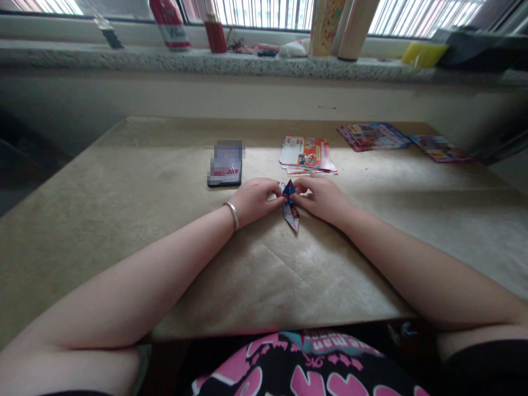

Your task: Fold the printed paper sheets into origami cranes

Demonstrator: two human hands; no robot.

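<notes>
A small folded piece of paper point(291, 214), printed in blue, white and pinkish tones, is between my hands at the middle of the table. It has a pointed lower end and a dark blue triangular flap on top. My left hand point(259, 198), with a silver bangle at the wrist, pinches its left edge between thumb and fingers. From the other side my right hand point(320, 197) grips it near the blue flap, thumb and index finger pressed together. The fingers cover part of the paper's sides.
A phone point(225, 164) lies left of my hands on the table point(124, 220). Just beyond them is a stack of red and white printed cards point(307, 154). Bluish printed cards point(373, 136) lie at the far right. Bottles point(170, 25) and other items line the stone windowsill point(231, 66).
</notes>
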